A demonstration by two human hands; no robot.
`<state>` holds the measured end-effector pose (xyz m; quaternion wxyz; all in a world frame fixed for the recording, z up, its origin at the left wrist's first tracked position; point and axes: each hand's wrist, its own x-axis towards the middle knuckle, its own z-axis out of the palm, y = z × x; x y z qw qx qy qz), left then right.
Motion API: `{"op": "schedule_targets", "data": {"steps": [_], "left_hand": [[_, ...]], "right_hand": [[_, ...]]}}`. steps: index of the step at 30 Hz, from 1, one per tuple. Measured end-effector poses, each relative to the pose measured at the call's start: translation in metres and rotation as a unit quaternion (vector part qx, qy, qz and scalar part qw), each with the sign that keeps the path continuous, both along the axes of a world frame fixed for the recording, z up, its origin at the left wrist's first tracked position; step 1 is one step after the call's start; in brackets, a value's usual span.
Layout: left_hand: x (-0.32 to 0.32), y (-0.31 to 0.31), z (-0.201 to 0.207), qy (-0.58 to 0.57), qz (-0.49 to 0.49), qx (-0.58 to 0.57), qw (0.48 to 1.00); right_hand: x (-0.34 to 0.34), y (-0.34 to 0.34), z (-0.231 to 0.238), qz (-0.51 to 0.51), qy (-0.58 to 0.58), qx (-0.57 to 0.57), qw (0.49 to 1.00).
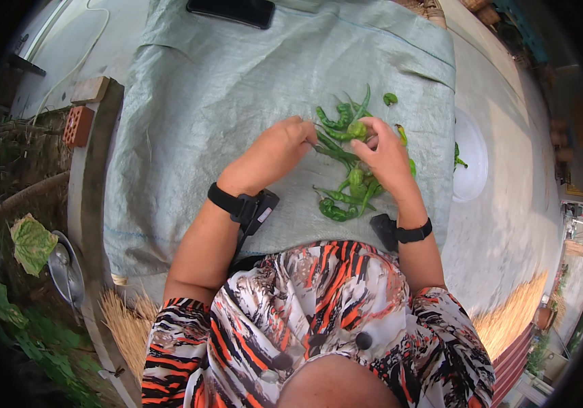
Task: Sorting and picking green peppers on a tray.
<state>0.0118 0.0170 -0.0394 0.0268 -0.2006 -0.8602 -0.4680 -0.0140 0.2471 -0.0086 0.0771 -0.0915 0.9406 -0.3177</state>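
Note:
A pile of long green chili peppers (343,197) lies on a pale green woven sheet (203,102). My right hand (387,158) pinches one green pepper (356,129) at the top of the pile. My left hand (274,151) reaches in from the left, its fingertips on the stem end of that same pepper. Both wrists wear black straps with small devices. One small pepper (390,98) lies apart, farther away.
A white bowl (472,160) holding a green pepper sits on the concrete to the right of the sheet. A black phone (231,10) rests at the sheet's far edge. A red brick (77,126), a metal pot (67,272) and leaves are at left.

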Motion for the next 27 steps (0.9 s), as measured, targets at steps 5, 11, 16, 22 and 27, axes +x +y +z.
{"op": "schedule_targets", "data": {"steps": [5, 11, 16, 22, 27], "left_hand": [[-0.001, 0.001, 0.010, -0.005, 0.025, -0.041, 0.999], [-0.004, 0.004, 0.018, -0.109, 0.008, 0.099, 0.989], [-0.005, 0.005, 0.017, -0.130, 0.047, 0.140, 0.980], [-0.003, -0.001, 0.013, -0.090, 0.065, 0.082, 0.990], [-0.004, 0.001, 0.014, -0.089, 0.064, 0.074, 0.991]], "right_hand": [[-0.001, 0.014, 0.004, 0.016, -0.120, -0.273, 0.954], [0.011, 0.005, 0.016, 0.214, -0.089, -0.204, 0.951], [0.014, 0.018, 0.039, 0.045, -0.051, -0.213, 0.975], [0.000, 0.082, 0.065, -0.077, 0.185, -0.013, 0.980], [-0.006, 0.148, 0.037, -0.210, 0.286, 0.265, 0.897]]}}
